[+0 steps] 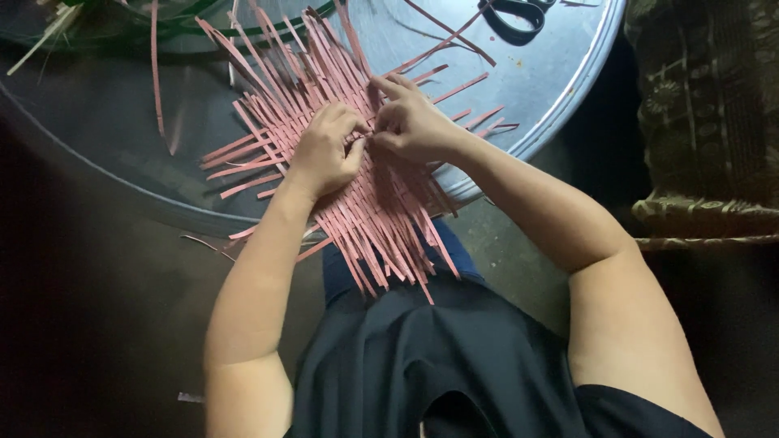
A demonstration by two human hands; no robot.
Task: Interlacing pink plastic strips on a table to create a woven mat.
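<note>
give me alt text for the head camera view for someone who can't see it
Two bare hands, the left hand and the right hand, pinch strips at the middle of a flat woven mat of pink strips lying on a round metal tray. Black scissors rest at the tray's far edge.

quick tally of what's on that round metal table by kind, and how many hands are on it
Woven mat of pink strips: 1, with the left hand and right hand pinching strips at its middle
Black scissors: 1
Round metal table: 1
Loose pink strips: too many to count exactly
Hands: 2
Total, leaving out the loose strips: 5
</note>
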